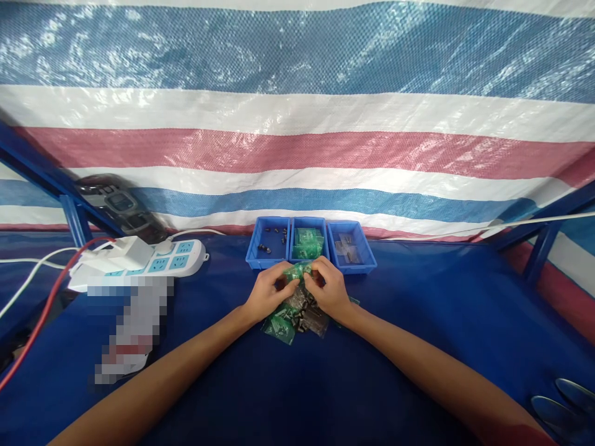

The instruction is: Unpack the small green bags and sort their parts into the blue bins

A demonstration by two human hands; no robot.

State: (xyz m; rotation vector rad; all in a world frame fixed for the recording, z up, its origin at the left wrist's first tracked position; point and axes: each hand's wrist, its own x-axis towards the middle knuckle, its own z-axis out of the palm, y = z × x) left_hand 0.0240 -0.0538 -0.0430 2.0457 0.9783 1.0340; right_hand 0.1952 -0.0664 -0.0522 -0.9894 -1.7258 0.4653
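Between my two hands is a small green plastic bag [294, 271], pinched from both sides. My left hand [269, 290] grips its left part with thumb and fingers, and my right hand [331, 290] grips its right part. Below them on the blue table lies a pile of small dark parts [304, 313] mixed with clear and green bags. A green bag [280, 327] with small pieces in it sticks out at the pile's lower left. Just behind my hands stand three blue bins: a left bin [253, 255] with loose dark parts, a middle bin [291, 238] with green bags, a right bin [367, 251] with clear bags.
A white power strip [179, 260] with plugs and cables lies at the left, near a dark wrapped object [123, 207]. A blurred-out item [134, 328] is in front of it. Glasses [558, 409] rest at the lower right. Striped sheeting [297, 111] hangs behind.
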